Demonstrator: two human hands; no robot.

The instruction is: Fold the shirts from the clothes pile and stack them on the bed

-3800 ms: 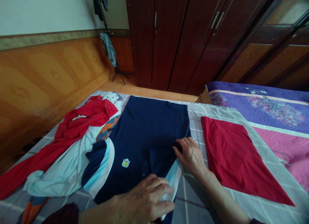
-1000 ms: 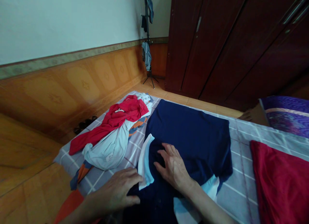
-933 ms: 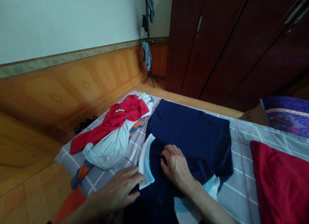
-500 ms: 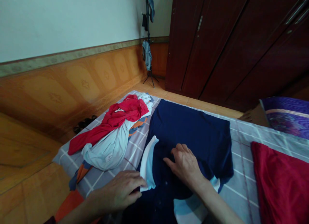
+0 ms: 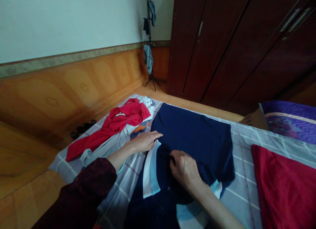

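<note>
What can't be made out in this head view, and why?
Head view:
Near end of the navy shirt: cut off by the bottom edge.
Fingertips of the right hand: mostly hidden behind its own back, so its grip is unclear.
Pale garment: partly covered by the red garment and left arm.
Folded red cloth: cut off at right and bottom.
Dark floor items: too small and dim.

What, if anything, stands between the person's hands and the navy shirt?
Nothing visible does: the left hand is at the upper end of the white-and-blue band, and the right hand is over the navy shirt.
</note>
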